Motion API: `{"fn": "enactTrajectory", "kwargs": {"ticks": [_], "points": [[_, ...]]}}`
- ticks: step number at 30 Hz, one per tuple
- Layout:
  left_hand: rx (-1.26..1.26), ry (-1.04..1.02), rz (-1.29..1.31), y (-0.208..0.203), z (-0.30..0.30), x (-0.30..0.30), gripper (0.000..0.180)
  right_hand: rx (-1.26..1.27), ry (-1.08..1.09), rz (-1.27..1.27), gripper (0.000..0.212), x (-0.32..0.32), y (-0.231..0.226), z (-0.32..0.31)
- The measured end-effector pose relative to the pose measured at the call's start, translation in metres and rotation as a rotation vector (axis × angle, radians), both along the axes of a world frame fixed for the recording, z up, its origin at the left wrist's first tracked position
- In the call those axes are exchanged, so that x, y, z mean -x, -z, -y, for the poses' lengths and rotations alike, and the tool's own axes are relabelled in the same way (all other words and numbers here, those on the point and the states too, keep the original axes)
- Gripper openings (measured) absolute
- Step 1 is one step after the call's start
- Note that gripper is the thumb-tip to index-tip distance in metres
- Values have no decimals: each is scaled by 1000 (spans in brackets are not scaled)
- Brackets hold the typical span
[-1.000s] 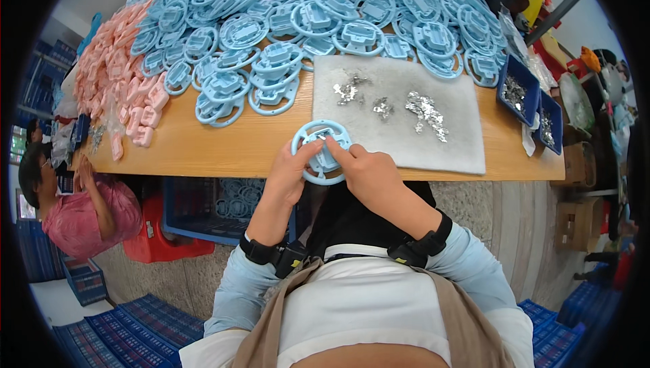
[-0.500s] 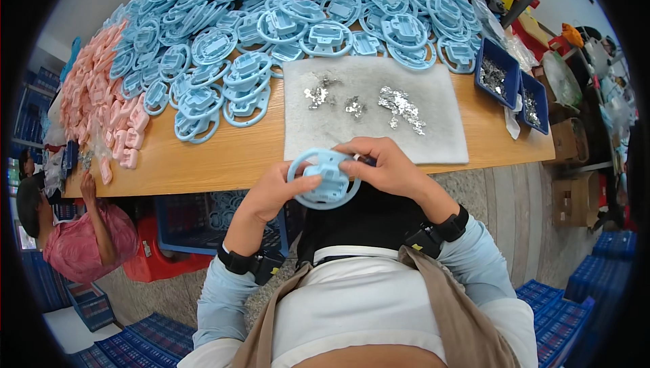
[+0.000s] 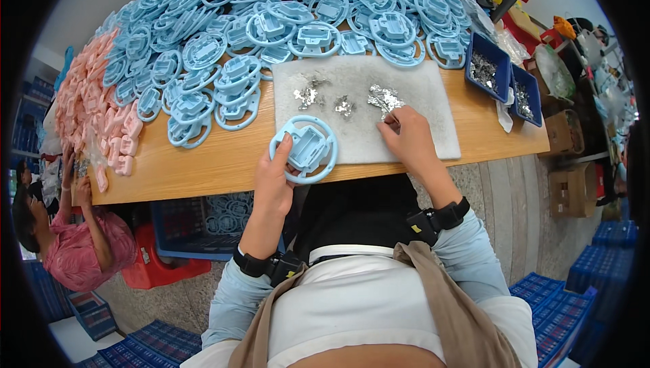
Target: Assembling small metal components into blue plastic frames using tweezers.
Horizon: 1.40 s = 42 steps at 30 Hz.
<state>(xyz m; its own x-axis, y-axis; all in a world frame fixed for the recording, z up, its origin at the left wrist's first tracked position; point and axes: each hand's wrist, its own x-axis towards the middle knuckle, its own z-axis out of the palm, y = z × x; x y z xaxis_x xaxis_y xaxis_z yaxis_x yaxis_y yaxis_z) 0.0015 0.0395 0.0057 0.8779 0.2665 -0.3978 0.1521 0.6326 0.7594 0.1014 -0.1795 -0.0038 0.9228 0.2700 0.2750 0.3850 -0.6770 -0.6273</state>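
My left hand (image 3: 273, 188) grips a light-blue plastic wheel-shaped part (image 3: 309, 153) by its left side, thumb on top. The part is held tilted over the table's near edge, its box-shaped hollow facing up. My right hand (image 3: 412, 139) reaches over the grey-white felt pad (image 3: 352, 144). Its fingers are pinched together at the lower edge of a heap of small shiny metal pieces (image 3: 383, 96); whatever lies between the fingertips is hidden. Smaller heaps of metal pieces (image 3: 344, 106) and silvery bits (image 3: 307, 97) lie farther left on the pad.
A big pile of blue wheel-shaped parts (image 3: 237, 29) covers the wooden table's (image 3: 237, 161) far side. Pink plastic parts (image 3: 88, 111) are heaped at left, near a person in pink (image 3: 88, 246). Two blue bins (image 3: 497, 90) of metal pieces stand at right. A blue crate (image 3: 176, 226) sits below.
My right hand has left the blue part and moved forward and right to the metal heap. My left hand has shifted the part forward and left, turning its hollow side up.
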Motion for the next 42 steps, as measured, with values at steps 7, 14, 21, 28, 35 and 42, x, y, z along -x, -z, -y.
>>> {"fn": "enactTrajectory", "kwargs": {"ticks": [7,14,21,28,35,42], "points": [[-28,77,55,6,0,4,32,-209,-165,-348,12,3,-26,-15],[-76,65,45,3,4,7,39,-232,-498,-298,11,1,-38,-67],[-142,71,50,4,5,9,42,-99,-561,-46,10,3,-35,-78],[-133,75,15,0,5,13,41,12,-490,143,14,26,-25,-84],[31,71,61,4,5,11,34,75,-488,296,21,32,-24,-83],[46,37,59,14,2,5,28,186,-503,244,34,38,-23,-77]]}}
